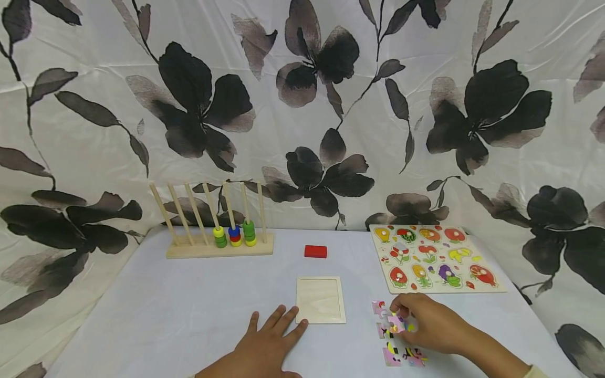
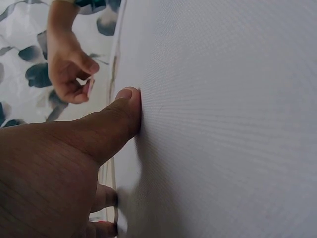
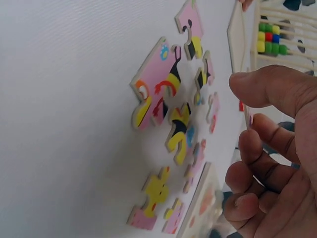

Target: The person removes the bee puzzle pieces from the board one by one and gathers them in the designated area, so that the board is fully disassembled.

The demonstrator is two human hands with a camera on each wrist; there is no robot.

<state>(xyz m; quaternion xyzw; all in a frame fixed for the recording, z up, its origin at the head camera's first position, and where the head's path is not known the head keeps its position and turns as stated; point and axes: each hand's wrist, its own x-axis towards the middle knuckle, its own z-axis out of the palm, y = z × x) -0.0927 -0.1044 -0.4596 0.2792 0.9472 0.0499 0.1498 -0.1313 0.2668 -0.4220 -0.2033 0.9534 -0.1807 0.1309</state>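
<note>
My left hand [image 1: 267, 341] rests on the white table with its fingers spread. Its fingertips are right at the lower left corner of a square wooden puzzle tray [image 1: 320, 322]. On the right, my right hand [image 1: 432, 324] pinches a pink jigsaw piece [image 1: 396, 322] between thumb and fingers. In the right wrist view that piece [image 3: 247, 116] shows nearly edge-on, so its picture is hidden. Below and around the hand lie several loose jigsaw pieces [image 3: 158, 74], pink with yellow and black parts; the hand covers some of them in the head view.
A wooden fruit puzzle board [image 1: 385, 262] lies behind my right hand. Toward the back centre is a red block [image 1: 315, 251]. A wooden peg rack [image 1: 219, 252] with coloured rings stands at back left. Floral cloth [image 1: 302, 121] hangs behind the table.
</note>
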